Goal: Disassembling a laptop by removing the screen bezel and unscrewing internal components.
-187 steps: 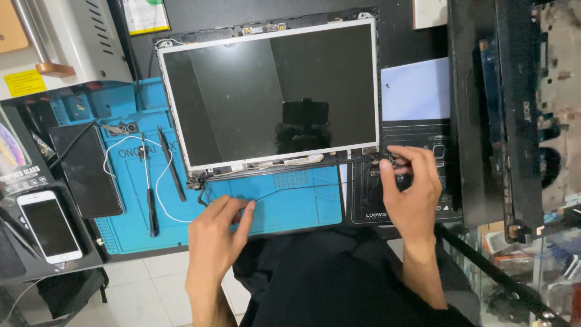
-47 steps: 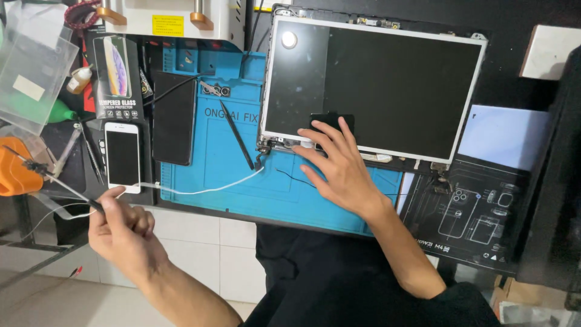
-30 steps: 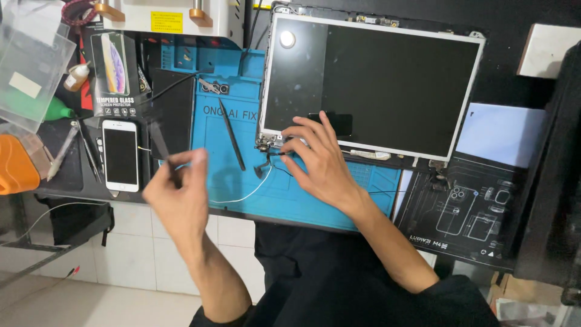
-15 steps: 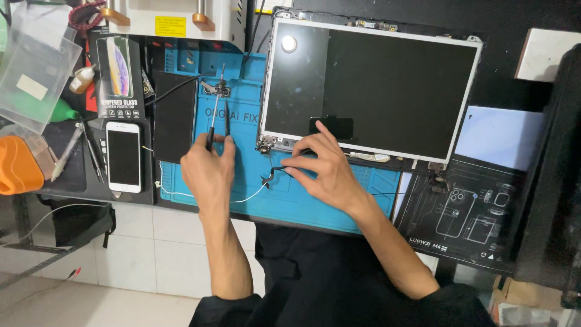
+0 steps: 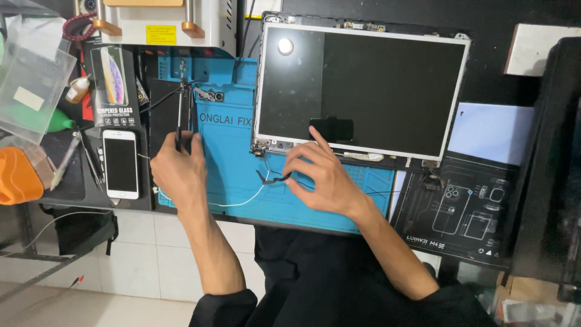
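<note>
black tweezers (image 5: 180,118) tip hidden by left hand (image 5: 178,172)

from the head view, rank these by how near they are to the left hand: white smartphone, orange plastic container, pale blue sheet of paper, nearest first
1. The white smartphone, lying just outboard of the left hand on the dark mat.
2. The orange plastic container, farther the same way, at the bench's edge.
3. The pale blue sheet of paper, far across, beyond the right hand and the laptop screen panel.
</note>
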